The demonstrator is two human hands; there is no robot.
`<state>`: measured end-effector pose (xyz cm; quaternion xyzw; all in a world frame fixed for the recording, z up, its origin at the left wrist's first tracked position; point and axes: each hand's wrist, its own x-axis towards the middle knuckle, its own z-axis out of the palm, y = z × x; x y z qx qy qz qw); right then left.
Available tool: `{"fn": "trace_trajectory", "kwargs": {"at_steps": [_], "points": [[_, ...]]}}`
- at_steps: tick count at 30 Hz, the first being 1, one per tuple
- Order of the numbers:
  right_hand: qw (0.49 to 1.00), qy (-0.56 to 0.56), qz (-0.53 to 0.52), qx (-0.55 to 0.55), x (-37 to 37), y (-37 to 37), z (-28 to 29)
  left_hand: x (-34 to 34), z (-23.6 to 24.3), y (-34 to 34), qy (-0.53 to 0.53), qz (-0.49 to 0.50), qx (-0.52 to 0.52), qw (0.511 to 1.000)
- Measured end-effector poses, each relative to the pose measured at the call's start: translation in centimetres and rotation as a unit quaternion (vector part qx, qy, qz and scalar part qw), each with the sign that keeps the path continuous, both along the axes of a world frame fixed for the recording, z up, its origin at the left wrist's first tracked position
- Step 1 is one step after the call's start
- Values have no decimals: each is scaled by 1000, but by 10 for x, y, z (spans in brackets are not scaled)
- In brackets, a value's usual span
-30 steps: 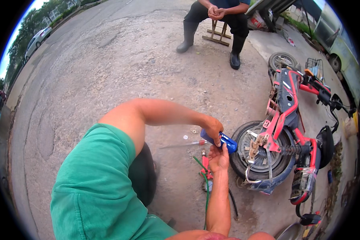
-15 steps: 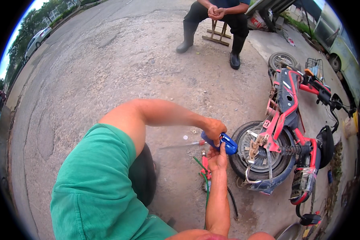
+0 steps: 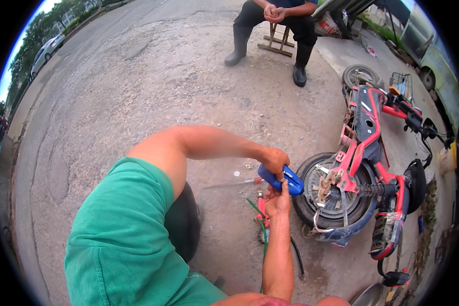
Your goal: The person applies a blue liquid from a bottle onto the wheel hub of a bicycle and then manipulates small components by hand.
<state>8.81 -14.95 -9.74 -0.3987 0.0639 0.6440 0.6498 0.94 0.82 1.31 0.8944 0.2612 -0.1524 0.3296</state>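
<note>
My left hand (image 3: 274,162) is curled round a blue object (image 3: 294,184), its kind unclear to me; my right hand (image 3: 278,204) sits just nearer, palm up and half closed, thumb against it, though I cannot tell whether its fingers grip; left of them lie a screwdriver (image 3: 257,181) and, nearer, a red tool (image 3: 262,206) by a green hose (image 3: 264,250); just right, a scooter (image 3: 351,166) lies tipped over, rear wheel (image 3: 333,209) in place; I judge work under way, what remains unclear.

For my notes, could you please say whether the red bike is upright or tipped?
Tipped: the red bike lies on its side, rear wheel face up.
</note>
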Motion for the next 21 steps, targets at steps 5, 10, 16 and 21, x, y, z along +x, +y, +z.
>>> {"fn": "trace_trajectory", "kwargs": {"at_steps": [5,10,16,21], "points": [[999,9,31,18,-2,-4,4,-1,2,1,2,-3,2,1000],[999,11,33,25,-1,-4,-2,1,-1,4,4,-6,11,1000],[999,12,35,22,0,-6,-6,-1,-2,4,-12,-24,24,999],[999,7,35,22,-1,-6,-1,-2,0,4,-8,-25,19,999]]}}
